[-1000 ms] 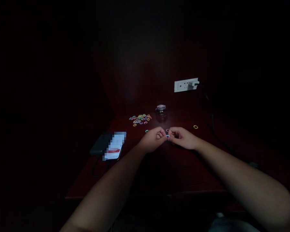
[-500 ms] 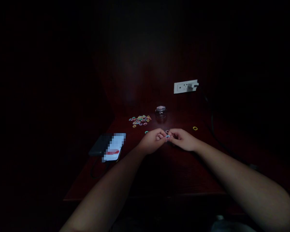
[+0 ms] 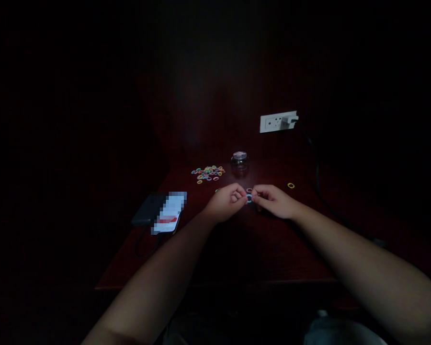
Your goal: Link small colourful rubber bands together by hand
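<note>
Between my two hands is a light blue hair band (image 3: 249, 198), a small ring pinched at both sides. The fingertips of my left hand (image 3: 230, 200) are closed on its left edge. My right hand (image 3: 274, 199) pinches the right edge with thumb and forefinger. Just behind the fingers a pink band (image 3: 249, 190) lies on the table. Part of a green band (image 3: 216, 191) shows beside my left hand, which hides the rest. A yellow band (image 3: 290, 185) lies to the right, beyond my right hand.
A pile of coloured bands (image 3: 208, 173) lies at the back left. Behind my hands stands a clear lidded jar (image 3: 240, 163). A lit phone (image 3: 169, 213) rests against a dark power bank (image 3: 148, 209) at left. A wall socket (image 3: 278, 121) holds a plug with a dark cable.
My hands have drawn slightly apart, and more of the light blue band shows between them. The whole view has shifted a little, so the scene sits higher.
</note>
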### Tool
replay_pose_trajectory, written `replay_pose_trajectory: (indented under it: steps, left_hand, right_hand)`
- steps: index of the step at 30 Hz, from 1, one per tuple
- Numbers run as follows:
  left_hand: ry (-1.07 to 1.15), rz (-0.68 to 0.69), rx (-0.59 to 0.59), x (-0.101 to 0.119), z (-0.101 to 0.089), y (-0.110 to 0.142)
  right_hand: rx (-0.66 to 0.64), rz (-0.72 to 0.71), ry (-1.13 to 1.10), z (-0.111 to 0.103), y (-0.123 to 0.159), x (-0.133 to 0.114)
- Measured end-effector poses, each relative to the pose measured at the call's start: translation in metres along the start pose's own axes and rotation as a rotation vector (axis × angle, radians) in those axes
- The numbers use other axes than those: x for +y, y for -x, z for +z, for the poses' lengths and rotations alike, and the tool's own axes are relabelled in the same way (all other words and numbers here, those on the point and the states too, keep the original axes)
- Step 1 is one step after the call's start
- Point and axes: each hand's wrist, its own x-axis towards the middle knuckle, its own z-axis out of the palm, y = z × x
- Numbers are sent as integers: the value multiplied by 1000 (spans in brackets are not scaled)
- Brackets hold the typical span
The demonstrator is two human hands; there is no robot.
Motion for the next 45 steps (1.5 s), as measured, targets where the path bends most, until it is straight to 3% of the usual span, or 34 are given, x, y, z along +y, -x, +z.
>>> replay_pose_trajectory:
  steps: [12, 33, 45]
  left_hand:
    - [34, 2, -46, 1, 1, 1]
    - [93, -6, -55, 2, 3, 0]
    - [81, -10, 5, 1, 2, -1]
  right_hand:
    - [10, -28, 23, 1, 0, 0]
    - [128, -20, -166, 6, -4, -3]
    - [82, -14, -211, 7, -2, -7]
